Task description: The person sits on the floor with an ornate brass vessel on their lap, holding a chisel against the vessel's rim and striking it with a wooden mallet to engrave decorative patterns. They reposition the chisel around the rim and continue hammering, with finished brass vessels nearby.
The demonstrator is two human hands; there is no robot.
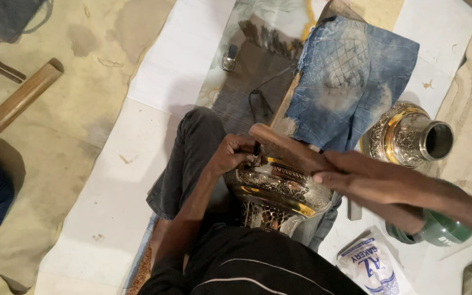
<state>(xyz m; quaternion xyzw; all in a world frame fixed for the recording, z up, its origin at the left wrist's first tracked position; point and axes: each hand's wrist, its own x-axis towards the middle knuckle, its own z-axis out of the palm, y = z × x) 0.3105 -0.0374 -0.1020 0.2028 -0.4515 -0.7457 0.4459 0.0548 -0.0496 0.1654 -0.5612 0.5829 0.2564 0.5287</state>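
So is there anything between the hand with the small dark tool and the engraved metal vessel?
Nothing visible. The left hand holds the small dark tool right at the engraved metal vessel, with its tip at the rim.

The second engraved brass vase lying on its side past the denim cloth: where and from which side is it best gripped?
Probably the narrow neck of the spare brass vase, just behind its open mouth. It lies on its side, mouth pointing right, with the neck exposed. Coming from above suits it; the denim cloth crowds its left side.
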